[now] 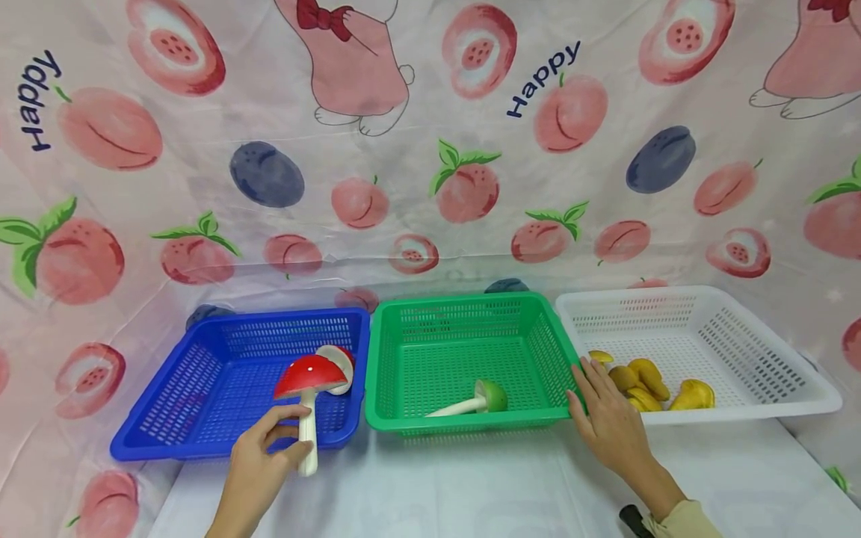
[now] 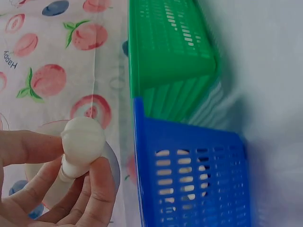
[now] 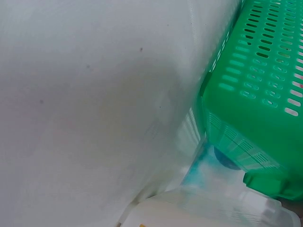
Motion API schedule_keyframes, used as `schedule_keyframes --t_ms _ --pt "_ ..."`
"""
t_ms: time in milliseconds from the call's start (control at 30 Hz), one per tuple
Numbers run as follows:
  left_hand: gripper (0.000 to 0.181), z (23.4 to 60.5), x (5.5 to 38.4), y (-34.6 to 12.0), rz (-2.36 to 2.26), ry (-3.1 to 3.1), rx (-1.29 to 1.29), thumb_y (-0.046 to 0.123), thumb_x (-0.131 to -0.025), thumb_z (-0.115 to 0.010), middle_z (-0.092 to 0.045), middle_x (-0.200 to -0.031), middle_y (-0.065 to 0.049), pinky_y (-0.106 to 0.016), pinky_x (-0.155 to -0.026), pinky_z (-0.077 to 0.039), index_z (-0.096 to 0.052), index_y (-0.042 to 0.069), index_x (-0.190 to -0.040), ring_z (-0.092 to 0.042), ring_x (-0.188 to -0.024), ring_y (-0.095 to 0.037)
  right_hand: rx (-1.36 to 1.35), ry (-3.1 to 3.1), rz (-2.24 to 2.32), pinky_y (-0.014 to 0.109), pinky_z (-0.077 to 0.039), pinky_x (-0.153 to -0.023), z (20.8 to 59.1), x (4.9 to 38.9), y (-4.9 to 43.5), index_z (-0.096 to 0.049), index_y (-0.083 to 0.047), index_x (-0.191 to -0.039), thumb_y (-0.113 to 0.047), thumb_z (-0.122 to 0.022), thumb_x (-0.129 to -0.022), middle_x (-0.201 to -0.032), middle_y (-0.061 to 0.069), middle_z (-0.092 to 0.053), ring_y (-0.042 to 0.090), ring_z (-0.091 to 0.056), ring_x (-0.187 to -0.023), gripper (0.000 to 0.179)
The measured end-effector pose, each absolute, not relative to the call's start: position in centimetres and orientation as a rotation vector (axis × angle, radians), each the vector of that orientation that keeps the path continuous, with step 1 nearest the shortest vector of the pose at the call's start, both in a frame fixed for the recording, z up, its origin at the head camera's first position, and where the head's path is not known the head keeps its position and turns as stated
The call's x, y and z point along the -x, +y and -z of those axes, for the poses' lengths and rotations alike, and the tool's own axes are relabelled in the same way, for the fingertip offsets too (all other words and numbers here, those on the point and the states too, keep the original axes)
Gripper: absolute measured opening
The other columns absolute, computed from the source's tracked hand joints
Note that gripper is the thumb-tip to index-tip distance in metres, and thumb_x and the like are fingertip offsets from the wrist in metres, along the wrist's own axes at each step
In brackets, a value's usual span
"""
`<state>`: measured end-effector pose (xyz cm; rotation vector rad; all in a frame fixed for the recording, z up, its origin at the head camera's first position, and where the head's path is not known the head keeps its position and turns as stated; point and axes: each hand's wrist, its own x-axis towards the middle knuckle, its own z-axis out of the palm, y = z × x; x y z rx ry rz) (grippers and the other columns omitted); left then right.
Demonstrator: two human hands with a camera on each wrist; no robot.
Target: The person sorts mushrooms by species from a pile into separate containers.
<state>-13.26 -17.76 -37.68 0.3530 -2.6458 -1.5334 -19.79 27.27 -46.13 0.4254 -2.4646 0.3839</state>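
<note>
My left hand pinches the white stem of a red-capped toy mushroom between thumb and fingers. It is held cap up over the front rim of the blue basket. From below, the left wrist view shows the stem's rounded end. Another red-capped mushroom lies tipped in the blue basket, its pale underside showing. My right hand rests with extended fingers where the rims of the green basket and white basket meet. The right wrist view does not show that hand.
In the green basket lies a green-capped mushroom with a white stem. Several yellow-brown mushroom-like pieces sit in the white basket's left front. The three baskets stand side by side on a white tabletop, before a fruit-printed cloth.
</note>
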Motion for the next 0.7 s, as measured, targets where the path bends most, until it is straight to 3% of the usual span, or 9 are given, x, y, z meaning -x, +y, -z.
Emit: schedule_keyframes --t_ms 167,367,700 --pt "0.037 37.5 14.1 -18.9 1.47 -2.663 -0.315 0.009 -0.074 -0.066 -0.064 -0.092 -0.005 -0.027 -0.063 -0.043 -0.058 0.018 -0.108 -0.051 -0.095 -0.018 -0.419 -2.479 -0.398 0.051 -0.041 -0.084 46.2 19.8 27.3 -0.049 -0.001 -0.124 -0.027 -0.052 -0.086 -0.131 0.017 -0.042 0.029 -0.034 -0.123 0.046" --pt "0.035 37.7 15.3 -20.1 1.412 -2.65 -0.274 0.006 -0.074 -0.065 -0.063 -0.094 -0.009 -0.028 -0.054 -0.048 -0.058 0.016 -0.106 -0.053 -0.091 -0.019 -0.424 -2.469 -0.396 0.051 -0.042 -0.082 46.3 19.8 27.4 -0.049 0.001 -0.123 -0.026 -0.052 -0.086 -0.131 0.017 -0.042 0.029 -0.034 -0.123 0.045" --pt "0.032 38.5 17.3 -22.1 1.286 -2.684 -0.239 0.009 -0.075 -0.062 -0.064 -0.093 -0.011 -0.028 -0.049 -0.045 -0.058 0.015 -0.107 -0.055 -0.081 -0.019 -0.439 -2.465 -0.377 0.051 -0.041 -0.083 46.3 19.8 27.4 -0.048 0.001 -0.123 -0.025 -0.053 -0.085 -0.131 0.018 -0.042 0.033 -0.037 -0.12 0.046"
